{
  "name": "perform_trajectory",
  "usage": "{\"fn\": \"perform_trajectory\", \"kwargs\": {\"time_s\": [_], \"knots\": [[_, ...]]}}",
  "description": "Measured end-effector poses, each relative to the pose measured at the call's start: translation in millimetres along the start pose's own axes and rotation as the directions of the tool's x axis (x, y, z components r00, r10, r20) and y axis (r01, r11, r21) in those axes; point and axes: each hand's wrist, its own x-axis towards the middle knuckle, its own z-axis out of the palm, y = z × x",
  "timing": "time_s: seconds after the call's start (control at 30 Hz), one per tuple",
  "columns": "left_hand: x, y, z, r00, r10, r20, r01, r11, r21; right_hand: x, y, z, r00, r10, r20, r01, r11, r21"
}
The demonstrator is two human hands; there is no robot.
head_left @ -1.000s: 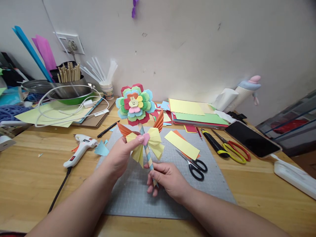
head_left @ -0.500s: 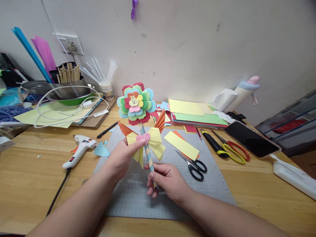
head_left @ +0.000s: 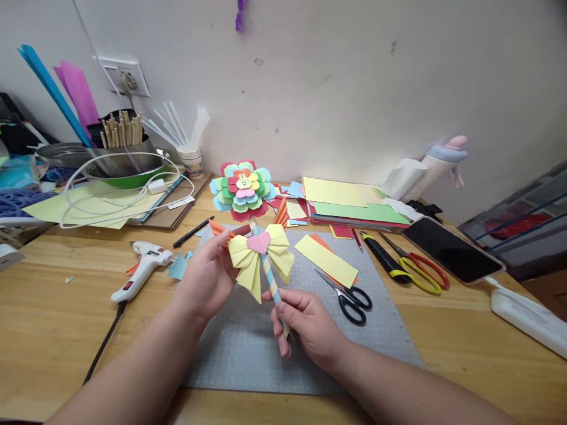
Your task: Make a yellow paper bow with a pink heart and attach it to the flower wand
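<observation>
A paper flower wand (head_left: 271,277) is held above the cutting mat, leaning with its top to the left. Its layered, many-coloured flower head (head_left: 243,184) has a small face at the centre. Below the flower sit orange pleated wings (head_left: 281,213), a yellow pleated bow (head_left: 277,254) and a pink heart (head_left: 258,242). My right hand (head_left: 305,321) is closed around the lower end of the blue-and-cream striped stem. My left hand (head_left: 210,274) grips the wand at the left wing and bow, thumb by the orange wing; its other fingers are partly hidden behind the bow.
Black-handled scissors (head_left: 349,298) and a yellow paper strip (head_left: 326,260) lie on the grey mat (head_left: 239,360). At left is a white glue gun (head_left: 144,270). On the right are a cutter (head_left: 385,258), red-yellow scissors (head_left: 420,268) and a phone (head_left: 452,248). Paper sheets (head_left: 354,206) are stacked behind.
My left thumb has moved off the pink heart to the left wing. The flower head has dropped and tipped back slightly. My right hand keeps its hold on the stem.
</observation>
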Motion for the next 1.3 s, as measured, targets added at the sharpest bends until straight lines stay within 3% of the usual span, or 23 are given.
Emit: {"fn": "perform_trajectory", "kwargs": {"time_s": [0.13, 0.23, 0.37, 0.53, 0.63, 0.77, 0.87, 1.17, 1.3], "knots": [[-3, 1, 1.8, 1.0, -0.023, -0.022, 0.022, 1.0, -0.014, -1, 0, -1, 1.0, -0.03, 0.003, 0.03, 1.0, -0.007], [-4, -1, 2.1, 1.0, 0.01, -0.017, -0.009, 1.0, 0.029, -2, -3, 0, 0.997, -0.044, -0.067, 0.038, 0.995, -0.094], [-6, -6, 2.4, 0.997, 0.073, 0.035, -0.074, 0.996, 0.056, -2, -5, 3, 0.979, -0.122, -0.166, 0.083, 0.971, -0.224], [-7, -15, 1.9, 0.985, 0.121, 0.122, -0.126, 0.992, 0.031, -2, -4, 3, 0.955, -0.202, -0.215, 0.141, 0.953, -0.269], [-6, -17, -0.4, 0.978, 0.134, 0.159, -0.143, 0.989, 0.047, -1, -3, 1, 0.966, -0.178, -0.19, 0.129, 0.961, -0.242], [-6, -15, -1.0, 0.991, 0.083, 0.102, -0.089, 0.995, 0.051, 0, 0, 1, 0.998, -0.003, -0.068, -0.002, 0.997, -0.079], [-9, -13, 1.1, 0.994, 0.074, 0.083, -0.08, 0.994, 0.07, 1, 4, 3, 0.997, 0.075, 0.017, -0.076, 0.997, 0.007], [-10, -13, -3.3, 0.978, 0.058, 0.202, -0.126, 0.929, 0.347, 2, 13, 5, 0.999, 0.034, 0.013, -0.035, 0.995, 0.091], [-11, -16, -1.7, 0.982, 0.085, 0.169, -0.146, 0.907, 0.395, 2, 13, 5, 0.999, 0.039, 0.003, -0.04, 0.995, 0.089]]}}
